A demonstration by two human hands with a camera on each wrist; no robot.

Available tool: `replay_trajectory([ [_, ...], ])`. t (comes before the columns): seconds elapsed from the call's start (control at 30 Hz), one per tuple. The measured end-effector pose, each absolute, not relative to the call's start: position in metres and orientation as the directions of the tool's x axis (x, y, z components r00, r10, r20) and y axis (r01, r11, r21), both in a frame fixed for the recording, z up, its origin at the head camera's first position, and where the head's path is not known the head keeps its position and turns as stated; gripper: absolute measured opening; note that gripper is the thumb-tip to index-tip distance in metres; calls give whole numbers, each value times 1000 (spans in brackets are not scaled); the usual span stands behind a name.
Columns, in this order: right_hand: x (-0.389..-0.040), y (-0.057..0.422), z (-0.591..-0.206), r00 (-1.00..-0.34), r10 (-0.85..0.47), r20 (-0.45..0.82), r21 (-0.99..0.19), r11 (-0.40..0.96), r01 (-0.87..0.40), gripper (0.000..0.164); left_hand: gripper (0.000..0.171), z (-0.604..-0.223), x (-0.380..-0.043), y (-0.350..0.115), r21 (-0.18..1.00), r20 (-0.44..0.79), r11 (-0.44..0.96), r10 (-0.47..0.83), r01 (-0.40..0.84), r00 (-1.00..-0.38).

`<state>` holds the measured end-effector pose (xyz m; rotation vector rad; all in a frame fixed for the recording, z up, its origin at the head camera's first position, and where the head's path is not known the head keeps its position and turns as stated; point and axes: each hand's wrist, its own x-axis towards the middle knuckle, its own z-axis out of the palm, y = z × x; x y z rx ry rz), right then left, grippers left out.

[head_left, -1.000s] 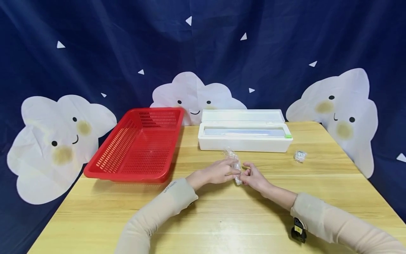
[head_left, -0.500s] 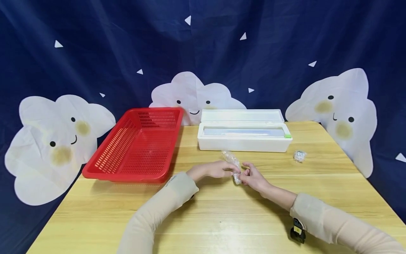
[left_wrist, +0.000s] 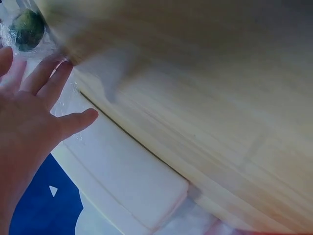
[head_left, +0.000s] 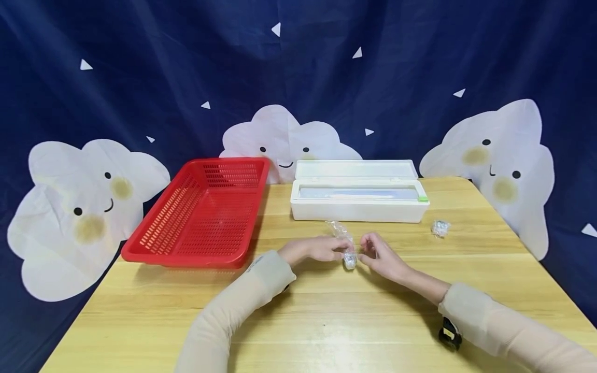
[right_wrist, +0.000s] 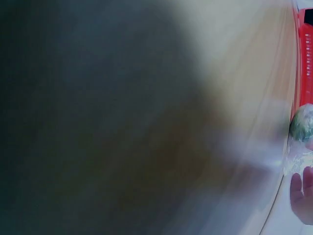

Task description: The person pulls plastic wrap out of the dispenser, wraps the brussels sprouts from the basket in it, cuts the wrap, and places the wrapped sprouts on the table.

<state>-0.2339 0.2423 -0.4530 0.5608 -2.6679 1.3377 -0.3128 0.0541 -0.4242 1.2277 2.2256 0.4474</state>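
Note:
A small round green fruit point(left_wrist: 27, 30), a lime by its look, is wrapped in clear cling film point(left_wrist: 61, 100). In the head view the wrapped fruit point(head_left: 350, 261) lies on the table, its loose film tail point(head_left: 337, 227) stretching away toward the white box. My left hand point(head_left: 325, 248) pinches the film just behind the fruit with thumb and forefinger; its other fingers are spread. Close by on the right is my right hand point(head_left: 384, 260), its fingers loosely bent and apart from the fruit. The right wrist view is mostly dark and blurred, with the wrapped fruit point(right_wrist: 301, 127) at its right edge.
A long white cling film dispenser point(head_left: 359, 211) with raised lid and green cutter stands behind the hands. A second small film-wrapped ball point(head_left: 440, 228) lies on the right. At the left a red plastic basket point(head_left: 254, 233) rests on the wooden table point(head_left: 322, 321).
The right hand has come off the wrapped fruit and shifted slightly right, its fingers parting. The left hand has drawn back a little and remains at the film, with more of the fruit exposed.

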Motion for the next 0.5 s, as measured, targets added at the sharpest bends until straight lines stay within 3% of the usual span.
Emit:
replay_trajectory([
  [0.13,-233,244,-454,-844,-401,357,-583,610,-537,36,47,-423,-314,55,604,-298,522,849,602,-437],
  [0.3,-235,241,-454,-788,-514,338,-450,648,-615,55,56,-422,-316,56,604,-277,512,854,611,-442],
  [0.5,-238,236,-456,-785,-523,331,-425,660,-619,47,60,-423,-319,57,629,-263,489,866,605,-426],
])
